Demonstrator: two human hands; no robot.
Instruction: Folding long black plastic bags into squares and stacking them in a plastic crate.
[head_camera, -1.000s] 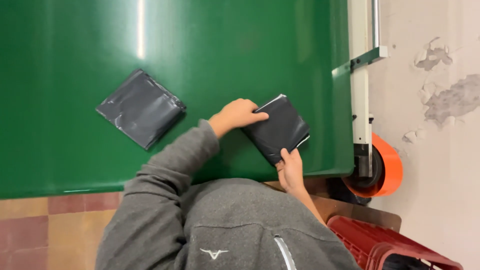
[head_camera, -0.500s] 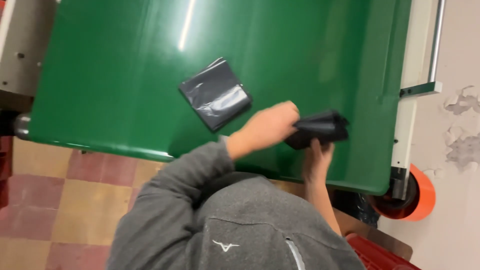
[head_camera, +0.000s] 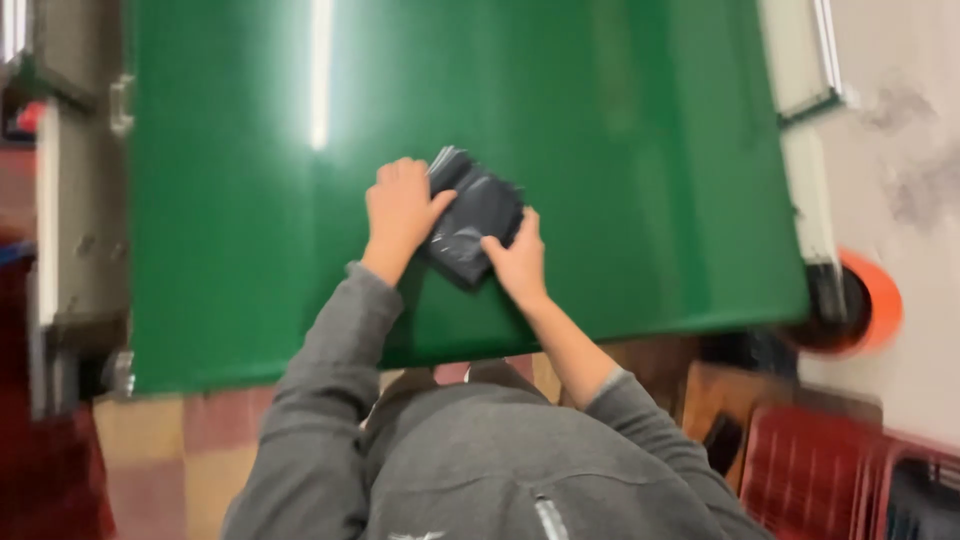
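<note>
A folded dark grey plastic bag (head_camera: 478, 212) lies on the green table (head_camera: 620, 150), near its front edge. My left hand (head_camera: 398, 205) grips the bag's left side, thumb laid across the top. My right hand (head_camera: 517, 262) holds its lower right edge with the fingertips. A second layer of the same dark plastic shows at the bag's upper corner, under my left hand. Both grey sleeves reach in from below. Whether the layers are one bag or two stacked, I cannot tell.
An orange tape roll (head_camera: 868, 300) hangs past the table's right end, below a white rail (head_camera: 800, 110). A red crate (head_camera: 830, 470) stands at the lower right. A grey cabinet (head_camera: 75, 200) borders the table on the left, over a tiled floor (head_camera: 150, 450).
The bag held at the right was lifted and carried left to where the other folded bag lay. Both hands now hold it there. The view has shifted.
</note>
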